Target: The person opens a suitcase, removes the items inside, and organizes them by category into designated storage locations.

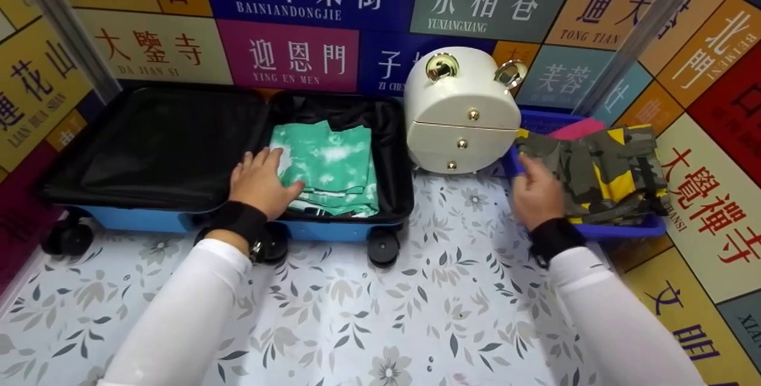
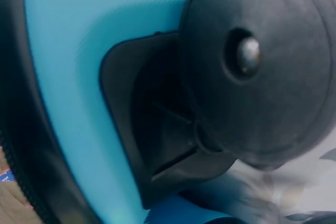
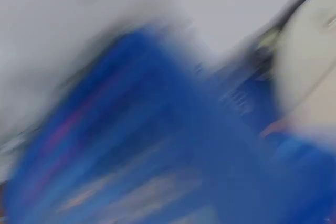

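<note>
A folded green and white tie-dye cloth point(image 1: 324, 157) lies in the right half of an open blue suitcase point(image 1: 395, 195). My left hand point(image 1: 261, 184) is at the cloth's left edge, over the middle of the suitcase, fingers spread and thumb toward the cloth. My right hand point(image 1: 538, 193), slightly blurred, is at the left side of a blue basket point(image 1: 624, 231). Nothing shows in its grasp, though its far fingers are hidden. Folded grey, black and yellow camouflage clothing point(image 1: 612, 172) fills the basket, with a pink piece point(image 1: 576, 129) behind it.
A cream rounded drawer box point(image 1: 464, 118) with gold knobs stands between suitcase and basket. The suitcase's black-covered left half point(image 1: 172, 142) lies flat. Black wheels point(image 1: 383, 247) jut from the front; one wheel point(image 2: 257, 61) fills much of the left wrist view. Printed walls point(image 1: 285, 53) enclose the flowered surface point(image 1: 380, 314).
</note>
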### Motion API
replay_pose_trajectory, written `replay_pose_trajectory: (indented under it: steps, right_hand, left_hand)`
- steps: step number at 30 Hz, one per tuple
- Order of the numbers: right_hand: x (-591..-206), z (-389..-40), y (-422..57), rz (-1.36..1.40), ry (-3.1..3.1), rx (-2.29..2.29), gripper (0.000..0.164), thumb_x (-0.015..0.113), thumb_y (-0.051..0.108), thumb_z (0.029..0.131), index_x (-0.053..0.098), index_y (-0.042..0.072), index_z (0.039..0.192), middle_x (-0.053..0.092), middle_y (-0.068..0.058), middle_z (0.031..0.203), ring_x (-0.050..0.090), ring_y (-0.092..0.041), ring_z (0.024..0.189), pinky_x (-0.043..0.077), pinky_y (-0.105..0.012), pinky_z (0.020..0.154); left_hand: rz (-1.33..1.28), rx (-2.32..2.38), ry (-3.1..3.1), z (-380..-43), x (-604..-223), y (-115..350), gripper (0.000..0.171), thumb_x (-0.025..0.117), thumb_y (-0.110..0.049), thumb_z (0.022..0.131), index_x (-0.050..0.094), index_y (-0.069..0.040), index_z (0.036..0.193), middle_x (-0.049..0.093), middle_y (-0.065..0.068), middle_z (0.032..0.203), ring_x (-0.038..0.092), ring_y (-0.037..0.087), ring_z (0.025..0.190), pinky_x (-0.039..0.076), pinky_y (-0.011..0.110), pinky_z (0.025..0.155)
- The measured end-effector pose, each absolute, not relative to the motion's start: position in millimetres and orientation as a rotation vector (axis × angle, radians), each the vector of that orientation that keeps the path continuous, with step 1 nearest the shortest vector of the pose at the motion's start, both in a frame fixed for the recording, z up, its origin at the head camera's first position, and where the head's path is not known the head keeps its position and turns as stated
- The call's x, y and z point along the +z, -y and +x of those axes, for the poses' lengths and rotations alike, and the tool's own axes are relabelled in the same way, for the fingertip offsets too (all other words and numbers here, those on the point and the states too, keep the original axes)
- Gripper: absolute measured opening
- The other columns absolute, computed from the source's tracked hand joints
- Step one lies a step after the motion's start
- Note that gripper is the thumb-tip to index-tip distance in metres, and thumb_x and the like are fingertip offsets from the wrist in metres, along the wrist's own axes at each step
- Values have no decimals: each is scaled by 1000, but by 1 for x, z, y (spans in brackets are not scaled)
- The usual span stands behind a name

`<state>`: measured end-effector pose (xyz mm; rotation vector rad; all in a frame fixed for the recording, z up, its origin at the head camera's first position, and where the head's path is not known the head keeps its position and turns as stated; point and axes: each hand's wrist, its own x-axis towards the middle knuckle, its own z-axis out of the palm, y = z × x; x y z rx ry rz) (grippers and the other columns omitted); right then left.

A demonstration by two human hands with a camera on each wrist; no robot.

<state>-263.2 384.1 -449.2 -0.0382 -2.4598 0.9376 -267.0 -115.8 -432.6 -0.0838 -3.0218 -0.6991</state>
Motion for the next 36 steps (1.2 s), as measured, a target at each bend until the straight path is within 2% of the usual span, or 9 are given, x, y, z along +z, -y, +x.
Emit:
replay_pose_trajectory:
  steps: [3,5,6,9,11,13,21,30,36]
  right_hand:
    - [-444,-257,-334,63,2479,1086,48,50,7,100,61,5,147,64,-18,146,74,-25,86,59,-31,92]
    - [-441,-255,-303,120,2501,1196,49,49,8,101,58,5,149,63,-16,148,56,-16,57,55,-24,70]
    - [-440,-255,-289,138,2513,1253,50,49,8,102,56,5,151,62,-14,151,52,-12,57,54,-22,69]
    - [-436,-259,-249,169,2543,1408,50,49,13,105,50,2,154,54,-15,158,72,-19,94,58,-30,95]
    - [-435,-264,-226,166,2569,1462,51,51,18,107,49,2,155,52,-15,160,63,-26,132,44,-38,119]
    - [-434,-269,-205,163,2598,1506,54,52,23,108,46,2,157,49,-16,162,49,-30,149,36,-42,126]
    - [-435,-291,-152,94,2917,1370,74,54,43,107,31,4,165,39,-17,168,38,-32,156,31,-42,129]
    - [-438,-306,-142,-113,3150,1393,92,57,57,103,25,-3,165,33,-23,169,35,-37,157,35,-45,126]
    - [-440,-312,-139,-146,3211,1375,92,59,58,102,30,-4,163,42,-24,164,55,-38,140,51,-47,111]
  left_hand:
    - [-84,-702,3030,-269,-429,113,87,63,-52,99,29,-8,166,26,25,172,15,53,160,13,67,128]
    - [-88,-704,3027,-271,-427,111,87,63,-52,99,30,-8,166,26,25,172,16,53,159,14,67,128]
    - [-90,-704,3026,-271,-427,110,87,63,-52,98,30,-8,166,26,25,172,16,53,159,14,67,128]
    - [-85,-699,3030,-273,-425,107,88,64,-53,98,30,-9,166,25,24,172,15,53,160,14,67,128]
    - [-75,-695,3038,-274,-426,105,88,64,-53,99,29,-10,167,24,24,173,13,52,160,13,67,128]
    - [-68,-694,3051,-275,-428,104,88,63,-53,99,28,-10,167,23,23,173,11,52,161,12,67,129]
    - [-37,-707,3085,-278,-440,96,88,62,-55,100,26,-11,168,21,23,174,10,51,161,11,67,129]
    - [36,-830,3094,-280,-446,96,90,62,-56,99,25,-11,168,21,25,173,14,53,160,19,66,128]
    - [100,-966,3099,-281,-442,100,91,61,-56,100,21,-12,169,14,27,174,17,52,159,28,62,126]
